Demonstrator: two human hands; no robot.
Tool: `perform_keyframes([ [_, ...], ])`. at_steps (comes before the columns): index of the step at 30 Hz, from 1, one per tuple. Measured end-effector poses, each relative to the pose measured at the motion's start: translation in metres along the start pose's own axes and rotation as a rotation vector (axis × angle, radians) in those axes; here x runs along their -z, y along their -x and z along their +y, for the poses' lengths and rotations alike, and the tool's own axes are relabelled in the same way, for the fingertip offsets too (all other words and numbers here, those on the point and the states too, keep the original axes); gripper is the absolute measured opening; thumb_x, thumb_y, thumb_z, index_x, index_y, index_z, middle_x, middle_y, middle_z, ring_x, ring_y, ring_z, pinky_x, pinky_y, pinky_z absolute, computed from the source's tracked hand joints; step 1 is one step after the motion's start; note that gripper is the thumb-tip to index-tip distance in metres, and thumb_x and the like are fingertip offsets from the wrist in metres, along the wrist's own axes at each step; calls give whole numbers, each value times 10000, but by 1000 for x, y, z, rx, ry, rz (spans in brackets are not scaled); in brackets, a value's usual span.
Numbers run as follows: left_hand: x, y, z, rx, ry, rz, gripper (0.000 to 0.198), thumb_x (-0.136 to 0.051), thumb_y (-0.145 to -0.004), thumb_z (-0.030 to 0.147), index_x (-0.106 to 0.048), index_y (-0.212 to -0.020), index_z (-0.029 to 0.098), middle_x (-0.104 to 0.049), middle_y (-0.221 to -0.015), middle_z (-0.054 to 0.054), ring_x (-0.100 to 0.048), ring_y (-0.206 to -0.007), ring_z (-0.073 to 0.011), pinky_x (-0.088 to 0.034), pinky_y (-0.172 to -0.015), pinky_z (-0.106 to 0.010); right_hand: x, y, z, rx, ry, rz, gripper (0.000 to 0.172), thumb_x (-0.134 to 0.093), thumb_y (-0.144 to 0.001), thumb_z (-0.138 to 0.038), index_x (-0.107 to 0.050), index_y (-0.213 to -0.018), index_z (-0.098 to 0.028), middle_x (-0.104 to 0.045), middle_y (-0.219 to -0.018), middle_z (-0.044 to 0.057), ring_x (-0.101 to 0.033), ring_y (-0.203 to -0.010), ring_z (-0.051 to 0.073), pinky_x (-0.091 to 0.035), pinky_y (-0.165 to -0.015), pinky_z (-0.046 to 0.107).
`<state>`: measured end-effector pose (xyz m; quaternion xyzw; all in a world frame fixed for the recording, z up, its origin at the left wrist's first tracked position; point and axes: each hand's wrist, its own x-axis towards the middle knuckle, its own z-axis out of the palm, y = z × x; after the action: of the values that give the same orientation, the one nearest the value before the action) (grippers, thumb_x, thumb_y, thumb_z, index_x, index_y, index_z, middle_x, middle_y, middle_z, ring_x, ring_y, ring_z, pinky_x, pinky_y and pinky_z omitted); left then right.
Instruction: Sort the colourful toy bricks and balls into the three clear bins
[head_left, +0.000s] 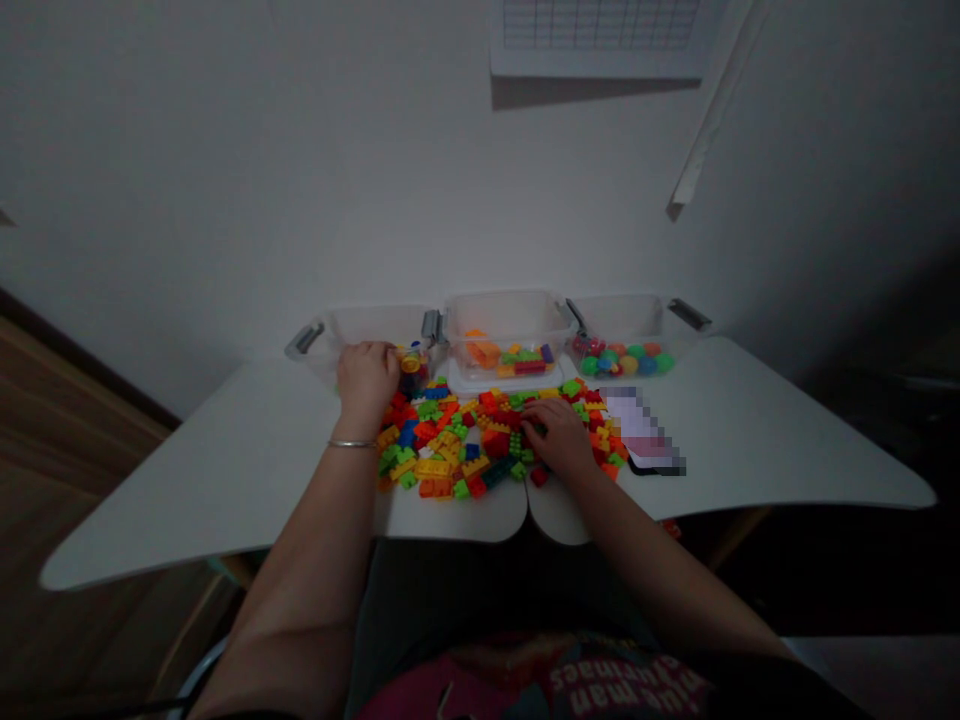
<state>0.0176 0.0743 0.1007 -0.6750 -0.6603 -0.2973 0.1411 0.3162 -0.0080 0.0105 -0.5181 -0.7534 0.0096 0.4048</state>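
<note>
One white table [750, 440] carries everything. Three clear bins stand along its far edge: the left bin [352, 325], the middle bin [506, 305] and the right bin [626, 310], which holds coloured balls [626, 360]. Before them spreads a pile of bricks [450, 440]. The left hand [366, 382] sits at the left bin's front, fingers curled, with a yellow piece [410, 362] at their tips; whether it is pinched I cannot tell. The right hand [559, 432] lies on the pile, fingers bent over red bricks [501, 420], grip unclear
</note>
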Motion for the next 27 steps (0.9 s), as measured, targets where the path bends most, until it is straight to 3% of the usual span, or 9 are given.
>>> perform_keyframes([
  [6,-10,6,-3,6,80,67,371,-433,-865,285,-735,-1039,159,-726,-1079,-153,-581,-1129,-339,-297,-1132,-567,0,-1,0,0,-12,-11,119,-615,-874,-171,-718,-906,-221,-747,-1036,75,-647,-1036,262,-499,-971,460],
  [14,-4,14,0,37,122,55,429,-495,-842,275,-674,-1226,208,-658,-1326,-125,-464,-1331,-376,-170,-1173,-663,-1,-1,0,5,-19,-10,151,-587,-877,-160,-722,-905,-223,-750,-1034,78,-653,-1023,258,-498,-976,464],
  [17,2,20,10,45,155,63,447,-521,-856,307,-654,-1273,216,-607,-1407,-114,-436,-1355,-367,-234,-1160,-628,-1,-1,1,10,-22,0,139,-599,-870,-156,-722,-902,-212,-750,-1033,82,-652,-1021,258,-499,-977,464],
  [19,6,25,20,-30,182,31,407,-522,-876,316,-682,-1235,208,-651,-1341,-108,-487,-1297,-329,-294,-1151,-555,-2,-1,1,10,-21,2,132,-605,-867,-153,-721,-896,-208,-751,-1028,82,-651,-1021,259,-500,-974,465],
  [27,-1,59,57,-407,116,-311,264,-592,-887,259,-763,-1088,251,-729,-1088,-88,-584,-1052,-274,-440,-987,-450,-2,-1,1,13,-11,-1,124,-612,-872,-158,-717,-902,-216,-751,-1029,75,-651,-1023,256,-500,-967,452],
])
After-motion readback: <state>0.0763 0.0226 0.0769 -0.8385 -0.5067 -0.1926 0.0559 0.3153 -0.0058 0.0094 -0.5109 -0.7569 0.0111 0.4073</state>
